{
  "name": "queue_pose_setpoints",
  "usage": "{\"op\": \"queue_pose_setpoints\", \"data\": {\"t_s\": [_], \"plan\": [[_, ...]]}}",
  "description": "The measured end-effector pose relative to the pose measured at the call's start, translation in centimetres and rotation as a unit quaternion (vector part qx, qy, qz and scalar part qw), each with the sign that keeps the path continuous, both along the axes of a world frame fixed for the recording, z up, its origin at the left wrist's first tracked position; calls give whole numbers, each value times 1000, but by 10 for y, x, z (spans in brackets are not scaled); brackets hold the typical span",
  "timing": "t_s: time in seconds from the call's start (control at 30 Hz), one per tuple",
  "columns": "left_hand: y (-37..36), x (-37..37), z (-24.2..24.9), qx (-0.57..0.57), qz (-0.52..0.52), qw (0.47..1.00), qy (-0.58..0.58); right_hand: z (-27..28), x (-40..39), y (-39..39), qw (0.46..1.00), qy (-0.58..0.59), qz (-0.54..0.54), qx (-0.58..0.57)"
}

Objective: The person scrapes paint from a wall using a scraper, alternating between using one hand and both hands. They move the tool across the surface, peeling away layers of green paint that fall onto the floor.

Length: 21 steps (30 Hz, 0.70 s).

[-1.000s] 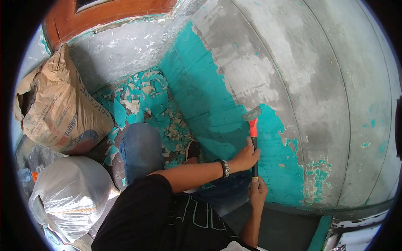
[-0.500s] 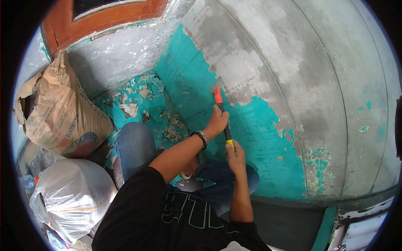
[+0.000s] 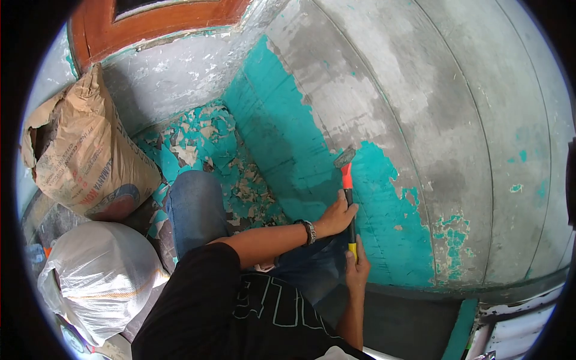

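Note:
A long-handled paint scraper [image 3: 347, 175] has a red neck, a black shaft and a yellow end, and its blade meets the wall near the upper border of the turquoise paint. My left hand [image 3: 337, 215], with a bracelet at the wrist, is closed around the black shaft below the red neck. Lower down, my right hand [image 3: 358, 265] wraps the yellow end. Turquoise paint [image 3: 270, 114] covers a band along the bottom of the wall [image 3: 420, 90]; bare grey shows above it with a ragged edge between.
Peeled paint flakes [image 3: 207, 135] heap on the floor in the corner. An open brown paper sack [image 3: 90, 150] and a white plastic sack [image 3: 105, 273] stand at the left. An orange-brown wooden frame [image 3: 162, 27] is at the upper left. My bent knee [image 3: 195, 204] lies between sacks and wall.
Both hands and the scraper have moved down and to the right along the wall. The blade now sits lower, near the notch in the turquoise edge.

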<state>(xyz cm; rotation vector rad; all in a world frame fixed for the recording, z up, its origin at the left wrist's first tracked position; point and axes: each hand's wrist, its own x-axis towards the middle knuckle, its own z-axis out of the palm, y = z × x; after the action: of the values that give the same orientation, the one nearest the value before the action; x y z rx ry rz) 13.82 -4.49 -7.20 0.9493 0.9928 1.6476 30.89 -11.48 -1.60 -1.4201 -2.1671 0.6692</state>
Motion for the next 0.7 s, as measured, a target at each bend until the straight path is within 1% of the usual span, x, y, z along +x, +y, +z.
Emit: {"op": "queue_pose_setpoints", "data": {"t_s": [0.03, 0.07, 0.1, 0.13, 0.17, 0.23, 0.27, 0.33, 0.37, 0.4, 0.43, 0.47, 0.5, 0.53, 0.6, 0.63, 0.7], "plan": [[1, -1, -1, -1, -3, 1000, 16, -4, 0, 0, 1000, -1, -1, -3], [4, -3, -1, -2, -1, 1000, 17, -8, -4, 2, 998, -14, 23, 50], [3, -7, 1, 1, -3, 1000, -6, -10, -9, 2, 994, -26, 43, 102], [0, -8, 3, 4, -7, 1000, -29, -10, -12, -1, 994, -24, 40, 99], [-3, -9, 5, 2, -8, 1000, -28, -6, -15, -3, 993, -24, 41, 106], [-5, -13, 10, 96, -7, 993, -68, -3, -19, 0, 992, -22, 44, 117], [-8, -13, 11, 95, -8, 993, -69, -3, -17, 1, 989, -44, 52, 132], [-14, -12, 11, 51, -16, 972, -229, -3, -14, 3, 986, -64, 57, 146], [-15, -11, 7, 49, -17, 972, -230, -2, -12, 5, 980, -89, 65, 166], [-13, -10, 1, 5, -13, 972, -235, -2, -11, 6, 973, -113, 73, 187], [-11, -9, -6, -37, -7, 970, -239, 0, -10, 7, 973, -113, 73, 187], [-9, -10, -13, -38, -5, 970, -238, 2, -11, 6, 964, -156, 65, 203], [-8, -13, -17, -60, -22, 976, -209, 4, -12, 5, 954, -199, 58, 218], [-8, -15, -20, -82, -39, 980, -180, 5, -13, 4, 954, -198, 60, 216], [-8, -18, -18, -89, -48, 977, -189, 5, -14, 3, 944, -224, 39, 240], [-10, -18, -15, -96, -61, 973, -198, 5, -13, 2, 945, -223, 39, 238], [-12, -18, -13, -93, -62, 973, -203, 4, -9, 3, 934, -229, 38, 273]]}}
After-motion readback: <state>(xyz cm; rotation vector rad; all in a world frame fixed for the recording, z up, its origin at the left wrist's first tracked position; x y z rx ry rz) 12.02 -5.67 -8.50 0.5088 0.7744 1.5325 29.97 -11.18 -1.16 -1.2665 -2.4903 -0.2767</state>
